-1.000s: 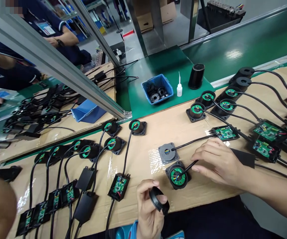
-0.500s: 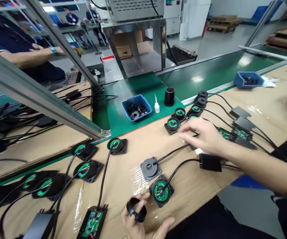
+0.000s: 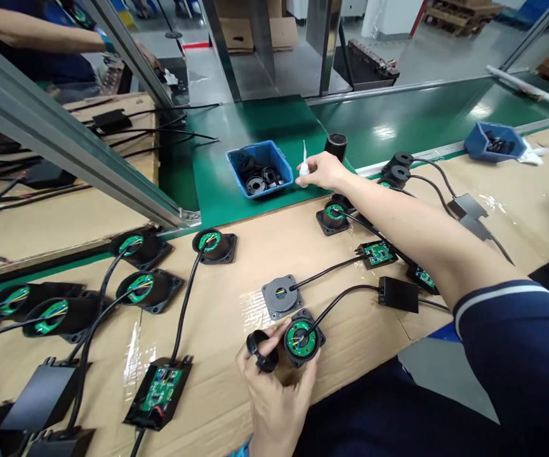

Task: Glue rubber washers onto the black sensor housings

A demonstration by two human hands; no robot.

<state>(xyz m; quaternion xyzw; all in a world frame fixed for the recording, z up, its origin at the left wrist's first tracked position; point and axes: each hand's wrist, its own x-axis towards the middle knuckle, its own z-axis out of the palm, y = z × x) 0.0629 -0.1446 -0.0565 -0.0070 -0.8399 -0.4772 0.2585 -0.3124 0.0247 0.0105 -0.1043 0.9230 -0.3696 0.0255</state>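
My right hand [image 3: 319,172] reaches across to the green mat, its fingers closed on a small white dropper bottle [image 3: 304,169] with a thin upright nozzle. Near the front edge, my left hand [image 3: 277,387] has a black ring [image 3: 261,351] hooked on a finger. Its thumb and another finger grip the sides of a round black housing [image 3: 301,338] with a square flange, a green circuit board and coloured wires inside. A cable leads from that housing to a black box [image 3: 400,294]. Just behind it lies a grey flanged cap [image 3: 281,296], wired to an open box with a circuit board [image 3: 377,253].
A blue bin [image 3: 259,170] of black rings stands left of the bottle, a black cup [image 3: 336,146] right of it. More wired housings [image 3: 214,245] sit left and right. A metal post [image 3: 79,133] slants across the left; a co-worker's arm [image 3: 46,35] shows beyond.
My right hand has moved from the housings at right to the dropper bottle and taken hold of it. My left hand has closed from beside the near housing onto its sides.
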